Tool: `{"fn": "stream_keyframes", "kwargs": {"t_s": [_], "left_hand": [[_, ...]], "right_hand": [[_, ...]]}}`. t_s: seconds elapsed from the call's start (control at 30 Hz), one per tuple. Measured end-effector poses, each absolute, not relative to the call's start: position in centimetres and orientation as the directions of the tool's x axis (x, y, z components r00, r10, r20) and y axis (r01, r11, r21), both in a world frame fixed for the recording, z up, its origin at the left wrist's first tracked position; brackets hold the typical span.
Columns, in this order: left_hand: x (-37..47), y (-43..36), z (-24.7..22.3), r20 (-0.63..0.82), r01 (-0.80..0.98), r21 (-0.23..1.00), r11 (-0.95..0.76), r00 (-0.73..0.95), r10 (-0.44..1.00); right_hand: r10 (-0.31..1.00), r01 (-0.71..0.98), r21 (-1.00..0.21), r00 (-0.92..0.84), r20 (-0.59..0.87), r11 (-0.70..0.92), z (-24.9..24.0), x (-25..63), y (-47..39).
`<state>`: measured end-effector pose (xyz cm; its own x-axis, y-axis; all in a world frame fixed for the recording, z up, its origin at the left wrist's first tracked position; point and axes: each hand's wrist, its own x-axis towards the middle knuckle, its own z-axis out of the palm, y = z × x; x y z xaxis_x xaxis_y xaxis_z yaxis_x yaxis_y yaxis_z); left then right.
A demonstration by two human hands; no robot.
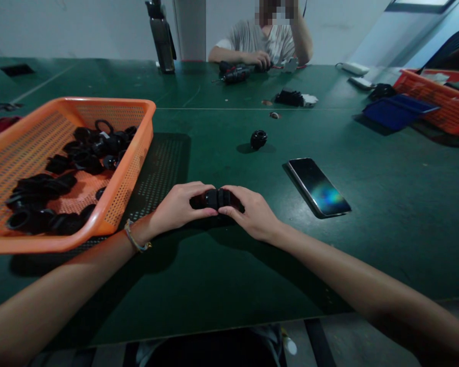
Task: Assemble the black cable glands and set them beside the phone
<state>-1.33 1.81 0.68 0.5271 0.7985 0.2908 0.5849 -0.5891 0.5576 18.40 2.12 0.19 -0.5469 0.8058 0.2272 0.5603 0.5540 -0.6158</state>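
Note:
Both my hands grip one black plastic fitting (217, 199) with ribbed, nut-like sections, low over the green table (222, 275). My left hand (179, 205) is closed on its left end with thumb and fingers. On the right end, my right hand (254, 211) pinches it the same way. The fingers hide part of the fitting, and I cannot tell whether it is one part or two joined. Beyond my hands stands another round black fitting (258, 139). To the left, an orange basket (115, 209) holds several loose black fittings (86, 160).
A phone (320, 187) lies right of my hands. Across the table a person (260, 46) sits behind a power drill (235, 74). A dark bottle (161, 41) stands at the back. At the right are a blue tray (398, 111) and an orange-red basket (436, 104).

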Motion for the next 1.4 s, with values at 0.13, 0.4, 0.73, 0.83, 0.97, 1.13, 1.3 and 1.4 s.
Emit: {"fn": "stream_keyframes", "kwargs": {"t_s": [0.13, 0.4, 0.73, 0.83, 0.97, 1.13, 1.3, 1.4], "left_hand": [[-1.3, 1.7, 0.7, 0.316, 0.605, 0.512, -0.610, 0.528, 0.788], [-1.3, 1.5, 0.3, 0.397, 0.612, 0.450, -0.651, 0.516, 0.759], [-1.4, 2.0, 0.6, 0.248, 0.560, 0.637, -0.530, 0.503, 0.828], [-1.4, 2.1, 0.6, 0.226, 0.545, 0.663, -0.512, 0.507, 0.832], [-1.4, 2.1, 0.5, 0.226, 0.545, 0.660, -0.517, 0.512, 0.828], [-1.5, 2.0, 0.5, 0.219, 0.561, 0.642, -0.523, 0.520, 0.826], [-1.5, 1.9, 0.5, 0.226, 0.577, 0.605, -0.549, 0.536, 0.813], [-1.4, 1.8, 0.5, 0.239, 0.595, 0.565, -0.572, 0.545, 0.804]], "right_hand": [[0.835, 0.565, -0.661, -0.520, 0.180, 0.494, 0.4, 18.2, 2.0], [0.866, 0.540, -0.755, -0.495, 0.072, 0.372, 1.1, 17.9, 1.6], [0.726, 0.481, -0.597, -0.631, 0.273, 0.642, 0.4, 19.2, 2.8], [0.683, 0.466, -0.550, -0.670, 0.292, 0.693, 0.3, 19.3, 2.8], [0.684, 0.485, -0.519, -0.660, 0.311, 0.704, 0.1, 19.1, 2.5], [0.713, 0.518, -0.532, -0.649, 0.267, 0.670, 0.4, 18.9, 2.0], [0.766, 0.556, -0.579, -0.611, 0.202, 0.596, 0.6, 18.7, 1.7], [0.817, 0.592, -0.625, -0.560, 0.134, 0.509, 0.6, 18.5, 1.6]]}}
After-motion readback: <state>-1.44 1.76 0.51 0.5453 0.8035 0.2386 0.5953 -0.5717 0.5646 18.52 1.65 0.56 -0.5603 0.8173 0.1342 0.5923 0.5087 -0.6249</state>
